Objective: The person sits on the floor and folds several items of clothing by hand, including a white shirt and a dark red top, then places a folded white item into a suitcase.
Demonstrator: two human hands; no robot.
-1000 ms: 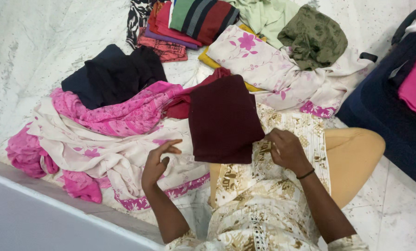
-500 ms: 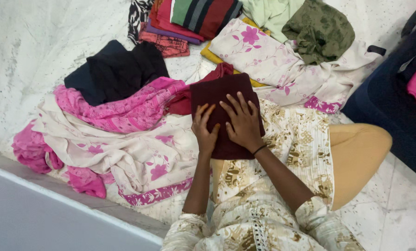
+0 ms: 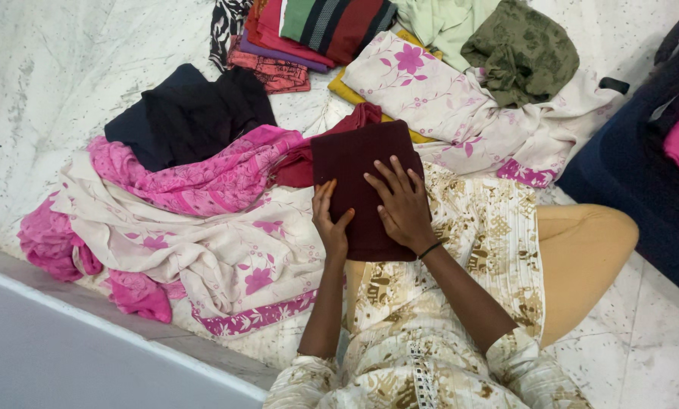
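A folded maroon cloth [image 3: 358,163] lies across my lap, over my cream and gold patterned garment [image 3: 476,227]. My right hand [image 3: 402,206] rests flat on it with the fingers spread. At the cloth's left edge my left hand [image 3: 330,222] sits with its fingers against the fabric and the thumb out. Neither hand grips anything. A dark band circles my right wrist.
Loose clothes cover the marble floor: a pink and cream floral cloth [image 3: 195,235] at left, a black garment [image 3: 188,113], a folded stack [image 3: 309,30] at the top, a cream floral cloth [image 3: 461,106], an olive garment [image 3: 521,49]. A dark blue bag [image 3: 643,174] stands at right.
One second ago both hands were off the maroon cloth. They came down onto it, and since then they have slid slightly toward me across it.
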